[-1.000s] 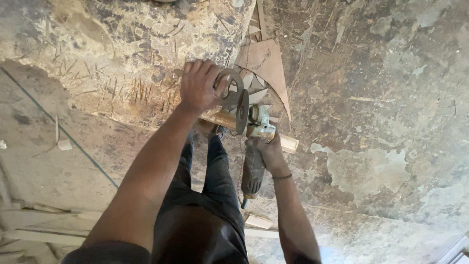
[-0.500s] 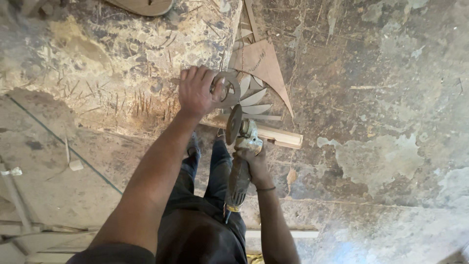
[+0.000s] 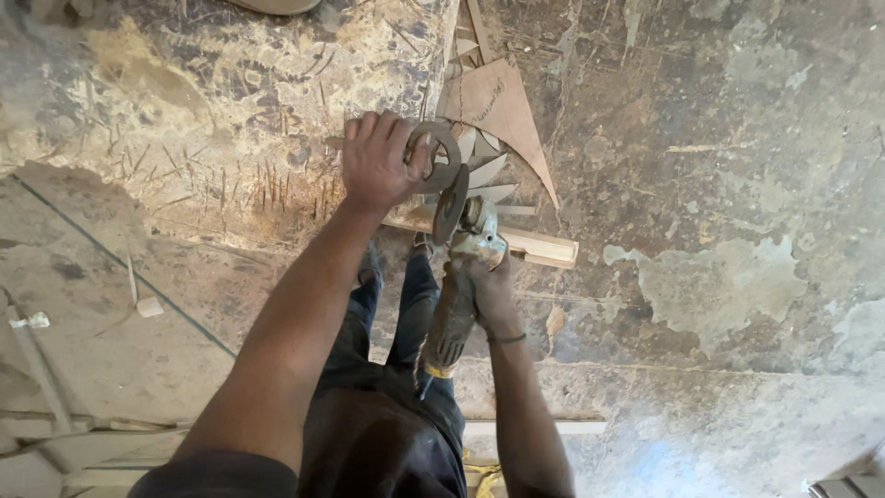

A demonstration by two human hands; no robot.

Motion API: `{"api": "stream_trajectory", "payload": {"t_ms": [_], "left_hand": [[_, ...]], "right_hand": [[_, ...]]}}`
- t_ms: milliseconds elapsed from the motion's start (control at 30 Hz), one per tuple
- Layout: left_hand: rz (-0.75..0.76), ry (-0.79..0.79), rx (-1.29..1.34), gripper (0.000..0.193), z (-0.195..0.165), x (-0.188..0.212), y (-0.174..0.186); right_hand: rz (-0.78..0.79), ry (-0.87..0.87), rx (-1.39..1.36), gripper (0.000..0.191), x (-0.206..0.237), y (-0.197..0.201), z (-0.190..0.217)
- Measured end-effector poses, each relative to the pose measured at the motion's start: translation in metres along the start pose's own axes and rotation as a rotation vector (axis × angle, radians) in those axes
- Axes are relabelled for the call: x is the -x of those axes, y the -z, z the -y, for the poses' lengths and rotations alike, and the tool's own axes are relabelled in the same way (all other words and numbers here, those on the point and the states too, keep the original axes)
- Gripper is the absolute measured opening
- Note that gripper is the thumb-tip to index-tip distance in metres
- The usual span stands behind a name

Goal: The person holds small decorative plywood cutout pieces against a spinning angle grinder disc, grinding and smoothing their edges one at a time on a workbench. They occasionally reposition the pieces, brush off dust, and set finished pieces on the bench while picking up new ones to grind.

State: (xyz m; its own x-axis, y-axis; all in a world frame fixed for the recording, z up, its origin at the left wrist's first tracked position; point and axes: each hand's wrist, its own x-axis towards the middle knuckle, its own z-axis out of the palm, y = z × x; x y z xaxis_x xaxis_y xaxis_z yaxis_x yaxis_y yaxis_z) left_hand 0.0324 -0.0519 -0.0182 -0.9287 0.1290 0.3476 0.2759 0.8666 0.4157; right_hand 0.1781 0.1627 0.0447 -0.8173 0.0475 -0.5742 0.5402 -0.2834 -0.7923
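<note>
The left hand (image 3: 378, 164) presses a curved wooden piece (image 3: 441, 157) flat on the floor (image 3: 737, 184), fingers spread over its edge. The right hand (image 3: 489, 286) has its fingers wrapped around an angle grinder (image 3: 458, 277), whose disc (image 3: 451, 205) stands just beside the left hand. A slip or kickback could likely carry the disc into those fingers, or the unclamped piece could shift. No packages, labels or signs show

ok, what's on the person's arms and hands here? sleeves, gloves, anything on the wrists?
No gloves: left hand and right hand are both bare, and both forearms are uncovered. A dark sleeve edge shows at the left upper arm. A thin dark band circles the right wrist. No rings or markings can be made out.
</note>
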Motion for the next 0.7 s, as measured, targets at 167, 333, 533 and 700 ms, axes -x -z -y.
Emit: {"api": "stream_trajectory", "payload": {"t_ms": [167, 333, 533, 700], "left_hand": [[0.046, 0.009, -0.021, 0.032, -0.004, -0.001, 0.006], [0.023, 0.079, -0.115, 0.038, -0.017, -0.003, 0.023], [0.256, 0.211, -0.136, 0.04, -0.024, 0.004, 0.04], [0.276, 0.21, -0.155, 0.037, -0.028, -0.003, 0.031]], "right_hand": [[0.003, -0.016, -0.144, 0.033, 0.028, -0.025, -0.019], [-0.021, -0.073, -0.158, 0.029, 0.039, -0.015, -0.027], [-0.047, -0.169, -0.125, 0.024, 0.023, 0.039, -0.017], [0.063, -0.208, -0.061, 0.027, -0.01, 0.07, 0.011]]}}
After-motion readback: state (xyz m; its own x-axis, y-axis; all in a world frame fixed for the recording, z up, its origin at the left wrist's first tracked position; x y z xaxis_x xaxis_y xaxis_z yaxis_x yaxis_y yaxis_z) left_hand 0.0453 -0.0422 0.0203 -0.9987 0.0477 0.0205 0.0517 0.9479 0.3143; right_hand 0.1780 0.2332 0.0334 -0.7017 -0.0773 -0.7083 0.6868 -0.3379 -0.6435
